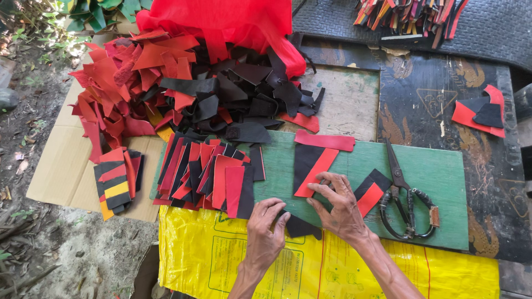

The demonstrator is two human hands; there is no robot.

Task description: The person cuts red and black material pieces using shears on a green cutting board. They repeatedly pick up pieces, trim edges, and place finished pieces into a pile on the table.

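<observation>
The black-and-red piece [310, 166] lay flat on the green board [438, 177], just in front of the person, with a red strip set slantwise across its black ground. The right hand [338, 207] rested on its lower edge, fingers spread and pressing down flat, nothing pinched between them. The left hand [265, 230] lay just beside it, fingers close together and curled over a dark scrap [302, 227] at the board's near edge; whether it gripped that scrap or only touched it I could not tell. To my eye this was the stage of laying and smoothing cut pieces into a pattern; a careful next move would call for holding the strip from sliding while another scrap was lined up against it. Right of the hand sat a smaller black-and-red square [370, 192], and beyond that a pair of scissors [407, 205], shut and untouched. A loose red strip [324, 140] lay just above the piece. To the left a fanned row of cut pieces [210, 177] overlapped one another, with a small striped stack [117, 182] on the cardboard [61, 177] further out. Behind stood a big heap of offcuts [183, 83] under red cloth [221, 22], and a yellow sack [310, 266] lay spread nearest the person.
</observation>
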